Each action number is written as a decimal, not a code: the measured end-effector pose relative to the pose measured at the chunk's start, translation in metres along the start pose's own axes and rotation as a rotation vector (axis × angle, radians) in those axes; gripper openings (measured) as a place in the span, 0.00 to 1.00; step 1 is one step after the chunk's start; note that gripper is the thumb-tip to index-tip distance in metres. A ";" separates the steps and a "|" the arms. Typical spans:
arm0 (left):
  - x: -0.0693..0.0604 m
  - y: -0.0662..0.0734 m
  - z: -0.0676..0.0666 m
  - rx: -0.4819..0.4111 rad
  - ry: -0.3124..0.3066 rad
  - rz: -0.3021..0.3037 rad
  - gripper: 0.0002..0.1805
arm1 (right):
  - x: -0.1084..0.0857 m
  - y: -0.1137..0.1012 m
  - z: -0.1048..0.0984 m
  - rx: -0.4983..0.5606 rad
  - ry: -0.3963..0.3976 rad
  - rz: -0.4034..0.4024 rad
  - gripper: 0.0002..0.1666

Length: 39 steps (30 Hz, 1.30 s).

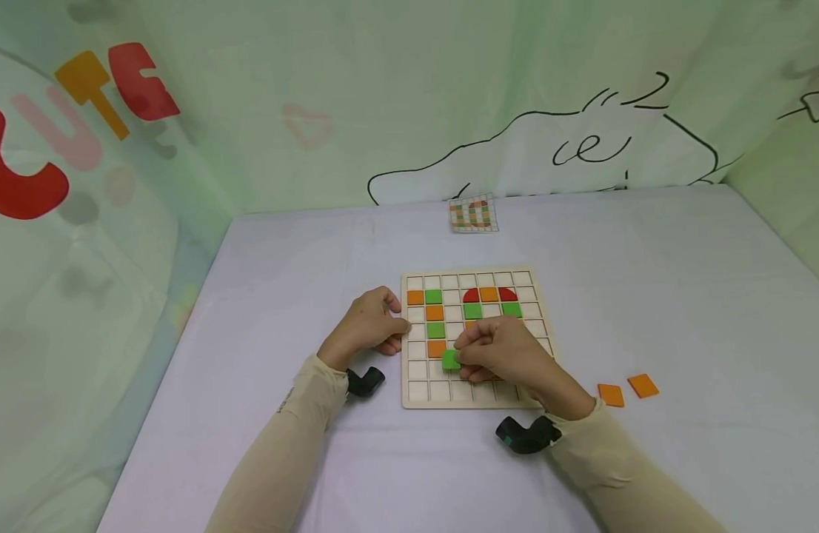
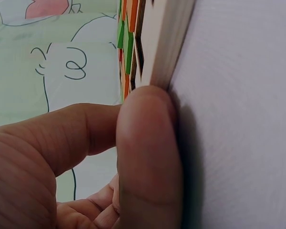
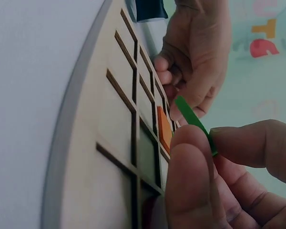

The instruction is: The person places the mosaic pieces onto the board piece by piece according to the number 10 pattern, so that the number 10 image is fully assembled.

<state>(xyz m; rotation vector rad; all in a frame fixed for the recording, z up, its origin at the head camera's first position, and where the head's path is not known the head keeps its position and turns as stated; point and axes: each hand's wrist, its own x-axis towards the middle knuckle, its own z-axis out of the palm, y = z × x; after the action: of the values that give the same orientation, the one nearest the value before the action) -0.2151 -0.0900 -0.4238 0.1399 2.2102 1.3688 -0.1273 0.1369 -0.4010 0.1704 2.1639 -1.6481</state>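
A wooden grid board (image 1: 419, 390) lies flat on the table, with orange, green and red pieces in some of its cells. My left hand (image 1: 368, 323) holds the board at its left edge; in the left wrist view the thumb (image 2: 150, 143) meets that edge, and the index fingertip is hidden behind it. Between the right thumb and fingers, my right hand (image 1: 506, 355) pinches a green square tile (image 1: 451, 360) over the lower middle of the grid. In the right wrist view this tile (image 3: 195, 123) is tilted, apart from the board. The right hand covers several cells.
Two orange tiles (image 1: 611, 395) lie on the table to the right of the board. A small printed pattern card (image 1: 473, 215) lies near the table's back edge. A patterned curtain (image 1: 303, 126) hangs behind the table. Black devices (image 1: 526, 435) sit on both wrists.
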 end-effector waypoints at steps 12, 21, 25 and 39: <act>0.001 -0.001 0.000 0.001 0.004 0.000 0.16 | 0.001 0.001 0.014 -0.032 -0.022 -0.042 0.05; 0.001 -0.001 0.000 0.006 0.002 0.003 0.16 | 0.002 0.003 0.018 -0.085 -0.016 -0.067 0.04; 0.001 0.000 0.000 0.008 0.000 0.005 0.16 | 0.002 0.003 0.019 -0.094 -0.012 -0.075 0.03; 0.000 0.001 0.000 0.006 0.003 0.004 0.16 | 0.000 0.005 0.021 -0.085 0.001 -0.084 0.05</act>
<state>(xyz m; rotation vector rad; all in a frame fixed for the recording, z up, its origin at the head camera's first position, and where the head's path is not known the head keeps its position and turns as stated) -0.2154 -0.0895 -0.4232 0.1450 2.2177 1.3653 -0.1209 0.1187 -0.4097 0.0565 2.2651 -1.5974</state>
